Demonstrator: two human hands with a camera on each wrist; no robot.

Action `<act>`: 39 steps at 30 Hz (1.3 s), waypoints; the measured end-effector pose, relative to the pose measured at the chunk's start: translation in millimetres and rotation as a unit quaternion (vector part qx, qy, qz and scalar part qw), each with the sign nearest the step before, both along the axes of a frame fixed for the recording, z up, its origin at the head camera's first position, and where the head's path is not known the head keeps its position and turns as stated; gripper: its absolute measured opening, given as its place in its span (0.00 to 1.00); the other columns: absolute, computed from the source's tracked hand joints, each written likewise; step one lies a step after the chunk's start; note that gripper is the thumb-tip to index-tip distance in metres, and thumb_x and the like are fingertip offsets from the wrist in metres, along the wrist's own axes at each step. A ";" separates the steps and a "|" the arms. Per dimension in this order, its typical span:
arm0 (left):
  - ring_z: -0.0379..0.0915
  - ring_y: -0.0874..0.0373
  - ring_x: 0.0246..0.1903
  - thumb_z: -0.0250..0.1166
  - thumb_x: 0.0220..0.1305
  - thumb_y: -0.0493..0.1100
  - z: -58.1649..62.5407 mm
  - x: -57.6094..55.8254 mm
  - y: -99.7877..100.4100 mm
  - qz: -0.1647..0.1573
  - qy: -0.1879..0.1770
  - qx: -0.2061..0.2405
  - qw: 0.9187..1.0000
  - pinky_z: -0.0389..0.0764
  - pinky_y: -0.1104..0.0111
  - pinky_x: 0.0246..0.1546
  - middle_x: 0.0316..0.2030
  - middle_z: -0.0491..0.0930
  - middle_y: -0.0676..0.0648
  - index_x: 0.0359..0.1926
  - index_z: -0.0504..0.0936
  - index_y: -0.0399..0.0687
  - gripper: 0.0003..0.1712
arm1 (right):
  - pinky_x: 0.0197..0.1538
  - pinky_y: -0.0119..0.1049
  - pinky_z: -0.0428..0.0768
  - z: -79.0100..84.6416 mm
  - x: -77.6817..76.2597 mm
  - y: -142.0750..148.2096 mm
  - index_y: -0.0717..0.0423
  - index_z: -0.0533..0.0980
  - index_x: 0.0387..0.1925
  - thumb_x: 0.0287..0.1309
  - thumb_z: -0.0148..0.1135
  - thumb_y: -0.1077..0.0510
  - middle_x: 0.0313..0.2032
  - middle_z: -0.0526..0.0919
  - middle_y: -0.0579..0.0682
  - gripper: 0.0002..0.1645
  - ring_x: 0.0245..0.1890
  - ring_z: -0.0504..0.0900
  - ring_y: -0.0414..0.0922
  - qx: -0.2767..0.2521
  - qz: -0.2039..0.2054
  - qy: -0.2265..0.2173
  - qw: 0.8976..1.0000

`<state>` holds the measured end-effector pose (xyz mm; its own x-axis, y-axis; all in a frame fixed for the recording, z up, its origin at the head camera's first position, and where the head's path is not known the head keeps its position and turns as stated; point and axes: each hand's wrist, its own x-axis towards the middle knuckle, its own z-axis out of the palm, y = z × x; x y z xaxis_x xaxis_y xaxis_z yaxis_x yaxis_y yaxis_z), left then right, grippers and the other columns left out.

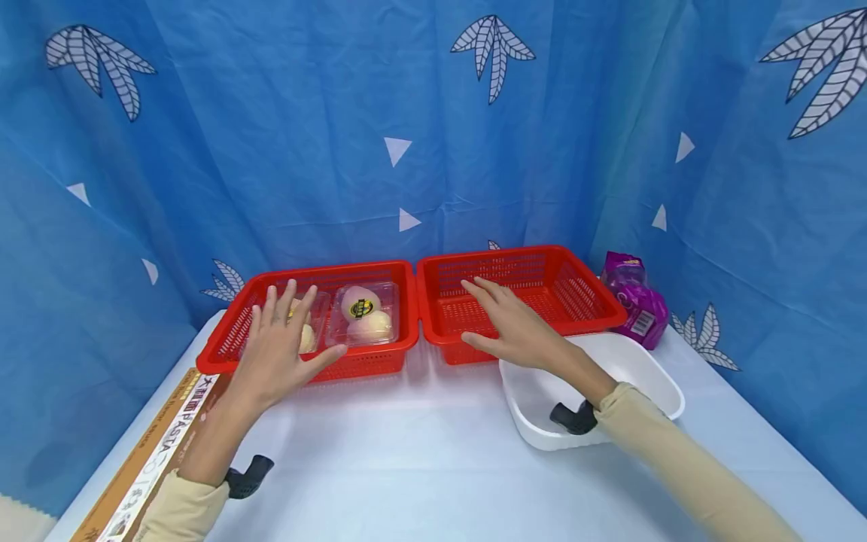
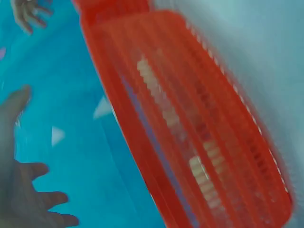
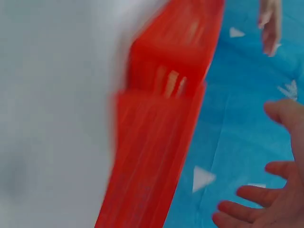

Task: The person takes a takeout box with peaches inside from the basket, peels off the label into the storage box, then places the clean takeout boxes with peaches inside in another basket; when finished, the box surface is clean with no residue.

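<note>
My left hand (image 1: 276, 360) is raised in front of the left red basket (image 1: 366, 367), fingers spread and holding nothing. Inside that basket sit two clear plastic packs; the right pack (image 1: 364, 315) holds round pinkish and pale pieces that look like fruit, and the left pack (image 1: 311, 331) is partly hidden by my hand. My right hand (image 1: 518, 327) hovers above the front of the right red basket (image 1: 460, 351), its fingers extended with nothing in them. Below the right wrist stands a white basin (image 1: 643, 376). Both wrist views are blurred; spread fingers (image 2: 50, 199) show in the left one.
A purple package (image 1: 637, 301) stands right of the right basket. Along the table's left edge lies a long brown and white printed strip (image 1: 152, 459) reading PASTA. Blue curtains (image 1: 325, 150) hang close behind the baskets. White cloth covers the table (image 1: 406, 467).
</note>
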<state>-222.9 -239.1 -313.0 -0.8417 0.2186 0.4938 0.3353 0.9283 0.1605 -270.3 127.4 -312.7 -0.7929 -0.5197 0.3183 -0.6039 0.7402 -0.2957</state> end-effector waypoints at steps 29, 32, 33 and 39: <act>0.54 0.26 0.58 0.59 0.57 0.71 -34.1 -2.6 -120.3 0.106 -0.272 0.186 0.938 0.83 0.48 0.37 0.64 0.53 0.25 0.73 0.37 0.34 0.64 | 0.65 0.49 0.67 -10.2 -68.5 -195.3 0.61 0.38 0.74 0.62 0.57 0.41 0.69 0.59 0.60 0.55 0.66 0.62 0.54 0.056 -0.125 -0.306 0.942; 0.55 0.27 0.59 0.60 0.56 0.71 -34.3 -4.5 -120.5 0.098 -0.273 0.196 0.937 0.83 0.48 0.38 0.65 0.53 0.26 0.73 0.38 0.35 0.64 | 0.55 0.43 0.77 -10.7 -72.7 -191.1 0.59 0.34 0.75 0.59 0.62 0.42 0.57 0.71 0.60 0.61 0.54 0.74 0.51 -0.021 -0.121 -0.333 0.935; 0.55 0.27 0.59 0.60 0.56 0.71 -34.4 -5.1 -120.7 0.097 -0.272 0.198 0.937 0.83 0.48 0.38 0.64 0.54 0.26 0.73 0.39 0.35 0.63 | 0.48 0.40 0.79 -11.1 -74.1 -190.1 0.58 0.32 0.75 0.58 0.63 0.43 0.50 0.75 0.58 0.62 0.47 0.77 0.49 -0.054 -0.117 -0.343 0.931; 0.56 0.28 0.59 0.59 0.57 0.70 -32.7 -5.3 -122.3 0.091 -0.269 0.200 0.938 0.82 0.48 0.39 0.64 0.55 0.26 0.73 0.40 0.34 0.62 | 0.20 0.28 0.68 -10.3 -81.2 -189.5 0.62 0.30 0.74 0.57 0.66 0.56 0.25 0.73 0.51 0.62 0.15 0.68 0.42 -0.208 -0.101 -0.359 0.904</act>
